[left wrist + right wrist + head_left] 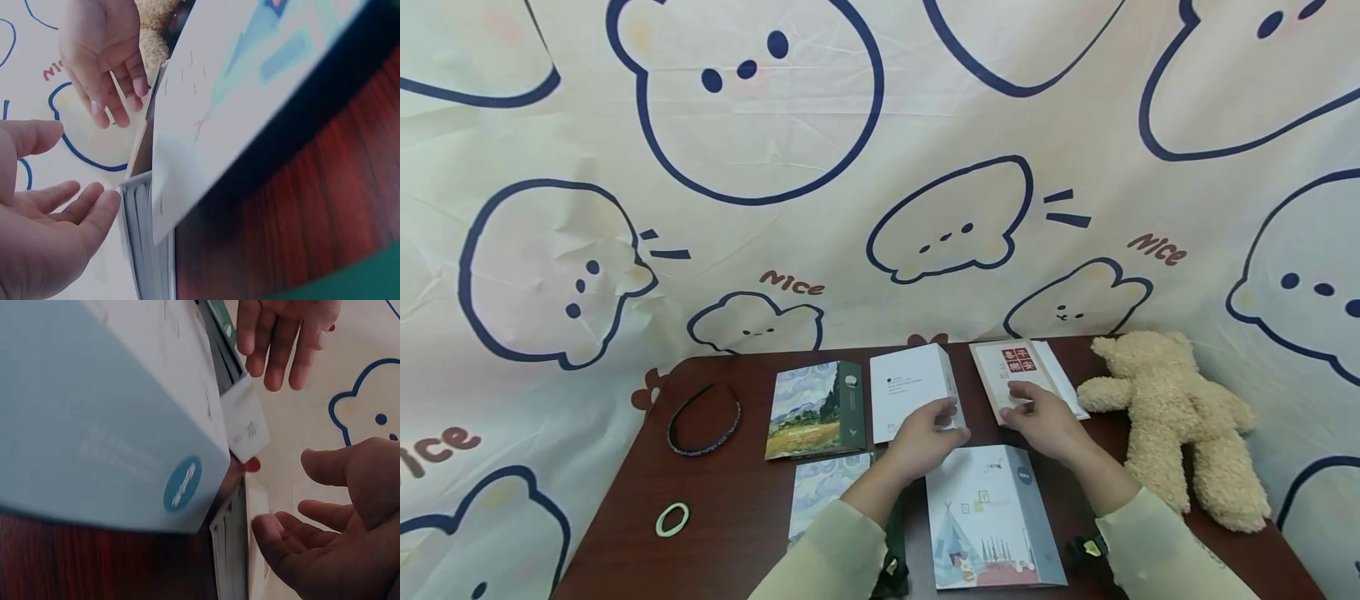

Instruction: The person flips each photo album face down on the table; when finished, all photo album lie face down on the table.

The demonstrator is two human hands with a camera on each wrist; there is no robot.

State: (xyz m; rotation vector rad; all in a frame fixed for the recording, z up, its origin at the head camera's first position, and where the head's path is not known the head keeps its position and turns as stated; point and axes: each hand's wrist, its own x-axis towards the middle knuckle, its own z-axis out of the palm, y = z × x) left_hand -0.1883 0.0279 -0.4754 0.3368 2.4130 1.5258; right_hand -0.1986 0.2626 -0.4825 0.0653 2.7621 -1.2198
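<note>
My left hand hovers at the lower right of a white book, fingers loosely bent and thumb apart. Over the lower part of a cream book with red characters is my right hand, its fingers likewise spread. Whether either hand touches a cover I cannot tell. Both wrist views show nothing held in the left hand or the right hand. Between my forearms lies a white and pale blue book with a tent picture.
A landscape-painting book lies at the left of the row; another painted book is partly covered by my left sleeve. Further left are a dark headband and a pale green ring. A teddy bear sits at the right.
</note>
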